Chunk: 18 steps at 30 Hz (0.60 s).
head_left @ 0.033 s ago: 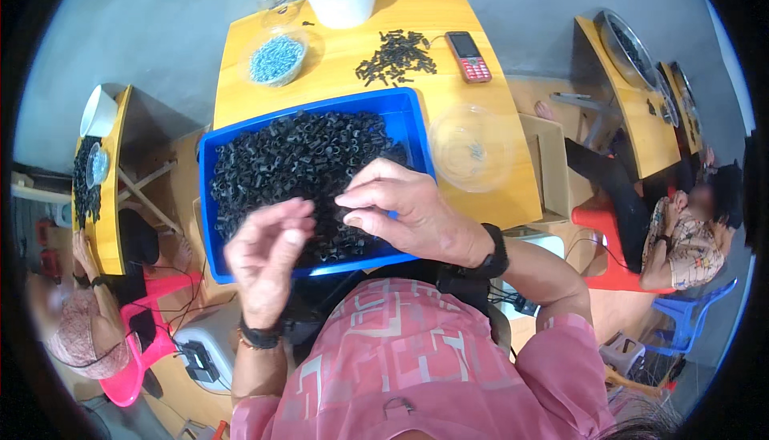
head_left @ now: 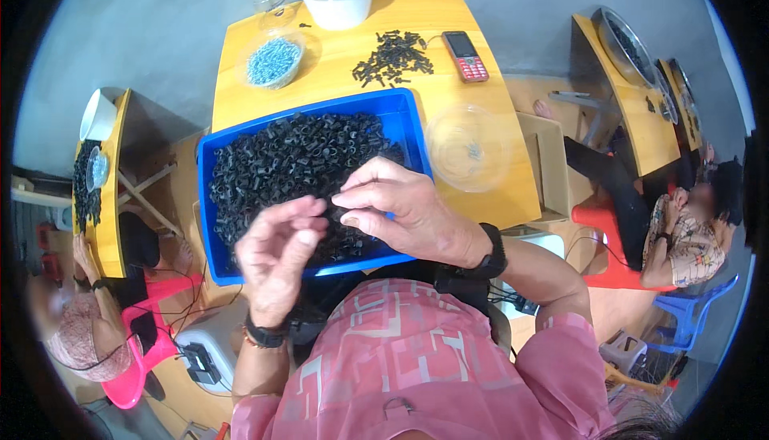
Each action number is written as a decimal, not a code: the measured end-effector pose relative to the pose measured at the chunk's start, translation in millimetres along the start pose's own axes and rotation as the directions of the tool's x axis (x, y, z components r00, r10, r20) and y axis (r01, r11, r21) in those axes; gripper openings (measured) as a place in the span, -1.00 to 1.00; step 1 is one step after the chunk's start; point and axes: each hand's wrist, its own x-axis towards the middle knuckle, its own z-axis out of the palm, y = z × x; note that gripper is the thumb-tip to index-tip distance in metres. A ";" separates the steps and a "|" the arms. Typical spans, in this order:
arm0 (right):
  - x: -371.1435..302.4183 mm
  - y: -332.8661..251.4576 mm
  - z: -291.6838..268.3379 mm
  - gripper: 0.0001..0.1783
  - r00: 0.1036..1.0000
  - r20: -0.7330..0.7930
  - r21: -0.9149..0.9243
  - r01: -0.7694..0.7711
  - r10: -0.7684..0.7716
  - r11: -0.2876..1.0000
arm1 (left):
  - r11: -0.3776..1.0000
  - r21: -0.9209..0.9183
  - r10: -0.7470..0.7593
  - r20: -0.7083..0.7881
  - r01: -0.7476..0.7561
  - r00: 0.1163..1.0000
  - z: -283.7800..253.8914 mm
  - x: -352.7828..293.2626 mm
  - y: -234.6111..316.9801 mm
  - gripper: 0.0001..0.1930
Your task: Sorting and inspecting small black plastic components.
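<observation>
Both my hands hover above the near part of a blue tray [head_left: 412, 119] heaped with small black plastic parts [head_left: 288, 147]. My left hand [head_left: 276, 260] is half curled, thumb and fingertips apart, with no thing visible between them; its fingers are slightly blurred. Facing it, my right hand [head_left: 416, 214] has thumb and index finger drawn together in a pinch. Whatever sits in that pinch is too small and dark against the black parts to make out. The fingertips of the two hands nearly meet.
Beyond the tray, the yellow table [head_left: 416, 11] bears a bowl of small blue pieces [head_left: 275, 62], a pile of black pieces [head_left: 392, 57], a red phone [head_left: 466, 57] and a white tub [head_left: 340, 7]. A clear round container [head_left: 469, 147] stands right. People sit at side tables.
My left hand has shifted a little right, closer to my right hand. The right hand keeps almost the same place and pinch.
</observation>
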 end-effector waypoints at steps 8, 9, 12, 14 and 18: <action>-14.4 3.3 -22.1 -0.79 0.998 -0.034 -0.185 0.048 -0.055 0.982 | 0.974 -0.196 -0.073 0.186 0.110 0.980 33.8 18.4 -23.8 -0.73; -16.0 2.9 -25.5 -0.80 0.998 -0.026 -0.170 0.055 -0.061 0.984 | 0.974 -0.196 -0.075 0.189 0.112 0.979 37.7 18.6 -27.4 -0.73; -17.4 -2.5 -59.1 -0.85 1.000 0.014 -0.262 0.002 0.001 0.965 | 0.965 -0.224 -0.093 0.178 0.133 0.980 47.4 19.0 -34.2 -0.63; -14.6 6.1 -96.6 -0.89 0.989 0.076 -0.456 -0.075 0.123 0.887 | 0.976 -0.162 -0.113 0.203 0.147 0.973 48.4 18.2 -37.6 -0.68; -15.1 20.8 -144.9 -0.94 0.924 0.175 -0.778 -0.081 0.339 0.622 | 0.991 -0.073 -0.090 0.223 0.109 0.971 49.1 17.0 -45.5 -0.83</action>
